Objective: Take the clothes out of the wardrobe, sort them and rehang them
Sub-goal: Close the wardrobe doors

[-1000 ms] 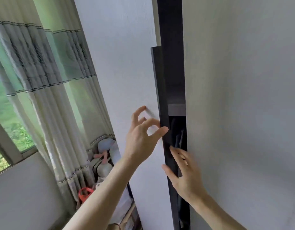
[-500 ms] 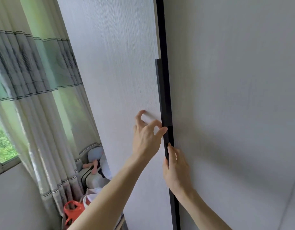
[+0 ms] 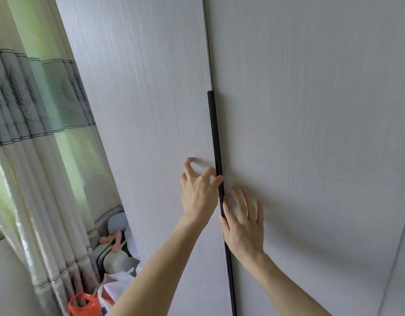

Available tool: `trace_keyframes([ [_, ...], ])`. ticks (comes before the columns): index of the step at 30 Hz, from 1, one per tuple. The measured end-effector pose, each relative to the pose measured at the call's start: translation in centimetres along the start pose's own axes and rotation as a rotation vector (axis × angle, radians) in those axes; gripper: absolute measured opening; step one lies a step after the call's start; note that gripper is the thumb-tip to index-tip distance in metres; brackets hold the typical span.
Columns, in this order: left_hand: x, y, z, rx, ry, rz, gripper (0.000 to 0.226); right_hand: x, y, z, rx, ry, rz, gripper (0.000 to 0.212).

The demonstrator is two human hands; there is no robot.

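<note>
The wardrobe fills the view with two pale wood-grain doors, both shut. A long black handle strip (image 3: 216, 142) runs down the seam between the left door (image 3: 151, 99) and the right door (image 3: 311, 110). My left hand (image 3: 200, 190) rests on the left door with bent fingertips, its thumb against the black strip. Flat on the right door just beside the strip lies my right hand (image 3: 243, 220), fingers spread and straight. No clothes are visible; the wardrobe's inside is hidden.
A striped pale curtain (image 3: 33, 133) hangs over a window at the left. On the floor beside the wardrobe lie bags and bundles (image 3: 119, 249), with an orange mesh bag (image 3: 85, 304) at the bottom.
The left door has swung shut: the dark gap into the wardrobe is gone. My right hand has moved from the door's edge to lie flat on the right door.
</note>
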State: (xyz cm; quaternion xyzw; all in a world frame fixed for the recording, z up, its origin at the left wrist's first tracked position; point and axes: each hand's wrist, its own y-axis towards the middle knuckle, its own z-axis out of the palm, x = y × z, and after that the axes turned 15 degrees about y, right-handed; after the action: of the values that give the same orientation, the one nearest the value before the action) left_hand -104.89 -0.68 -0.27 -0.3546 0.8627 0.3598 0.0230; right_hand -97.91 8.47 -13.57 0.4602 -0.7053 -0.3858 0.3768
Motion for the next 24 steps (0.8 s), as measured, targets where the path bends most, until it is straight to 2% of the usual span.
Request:
trace_keyframes([
  [5, 0.3, 0.8, 1.1, -0.043, 0.061, 0.037, 0.022, -1.8, 0.3, 1.0, -0.026, -0.023, -0.104, 0.048],
  [8, 0.8, 1.2, 1.9, -0.085, 0.051, 0.069, 0.023, -3.3, -0.3, 1.7, -0.02, -0.077, -0.191, 0.058],
  [12, 2.5, 1.6, 2.9, -0.154, -0.007, 0.203, 0.024, -4.8, -0.5, 2.2, -0.009, -0.161, -0.224, 0.069],
  [16, 6.4, 1.5, 5.2, -0.116, 0.227, 0.369, 0.065, -5.3, -0.6, 2.9, 0.0, -0.294, -0.253, 0.072],
  [20, 9.5, 2.6, 7.8, -0.165, 0.393, 0.428, 0.068, -5.3, -1.0, 3.4, 0.01, -0.328, -0.256, 0.071],
  [24, 9.6, 3.2, 9.6, -0.242, 0.333, 0.422, 0.07, -5.2, -1.0, 3.4, 0.031, -0.349, -0.257, 0.071],
])
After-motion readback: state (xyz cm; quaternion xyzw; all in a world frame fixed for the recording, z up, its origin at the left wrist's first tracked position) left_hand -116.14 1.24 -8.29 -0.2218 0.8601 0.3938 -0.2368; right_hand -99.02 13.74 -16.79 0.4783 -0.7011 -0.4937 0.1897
